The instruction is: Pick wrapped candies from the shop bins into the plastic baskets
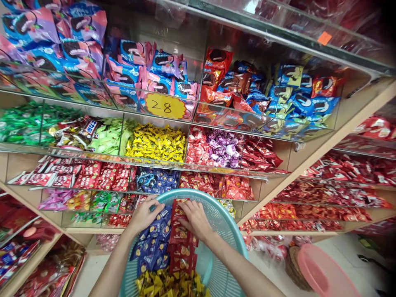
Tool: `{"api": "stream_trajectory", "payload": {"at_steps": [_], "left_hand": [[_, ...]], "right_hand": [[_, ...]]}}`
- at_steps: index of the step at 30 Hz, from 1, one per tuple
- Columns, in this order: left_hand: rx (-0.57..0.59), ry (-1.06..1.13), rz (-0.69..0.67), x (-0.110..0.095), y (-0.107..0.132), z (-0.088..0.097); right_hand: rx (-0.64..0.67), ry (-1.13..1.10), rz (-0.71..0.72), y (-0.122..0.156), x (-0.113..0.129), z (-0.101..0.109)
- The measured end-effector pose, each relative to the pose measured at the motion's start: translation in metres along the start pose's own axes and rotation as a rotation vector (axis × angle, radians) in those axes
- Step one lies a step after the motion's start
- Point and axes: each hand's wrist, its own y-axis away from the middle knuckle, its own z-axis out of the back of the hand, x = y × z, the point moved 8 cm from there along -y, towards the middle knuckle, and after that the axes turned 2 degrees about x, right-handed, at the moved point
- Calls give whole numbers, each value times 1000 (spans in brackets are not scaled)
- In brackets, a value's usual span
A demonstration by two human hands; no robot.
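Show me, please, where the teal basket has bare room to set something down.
The basket shows bare room between the red packets and its right wall, partly covered by the right forearm. It is crowded left and near, with blue packets and yellow-wrapped sweets.

Surface finishes of a round teal perforated plastic basket (227, 239) and its wrapped contents.
Near centre: basket smooth, faintly sheened; flat blue sachets (154, 243), flat red sachets (179, 235) and small yellow twisted wrappers (170, 285) of glossy film. Far: matt, wood-look diagonal upright (321, 149), right; glossy, glass-like clear shelf front (297, 27); matt, paper-like yellow scalloped tag (165, 105).
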Motion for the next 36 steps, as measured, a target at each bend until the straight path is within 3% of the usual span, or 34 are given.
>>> {"api": "stream_trajectory", "payload": {"at_steps": [4, 8, 13, 16, 19, 28, 36], "left_hand": [[-6, 8, -9, -1, 0, 1], [2, -6, 6, 0, 0, 1], [9, 2, 14, -1, 1, 2], [8, 13, 19, 0, 1, 1], [-2, 19, 13, 0, 1, 1], [-32, 35, -6, 0, 1, 3], [-41, 26, -4, 1, 1, 3]], "right_hand": [[-11, -4, 4, 1, 0, 0], [-114, -54, -34, -2, -12, 14], [-268, -71, -259, -27, -72, 36], [-205, -47, -527, -47, -119, 30], [-137, -39, -685, -66, -145, 18], [-37, -129, -823, -95, -163, -18], [-273, -445, -848, -68, -172, 10]]}}
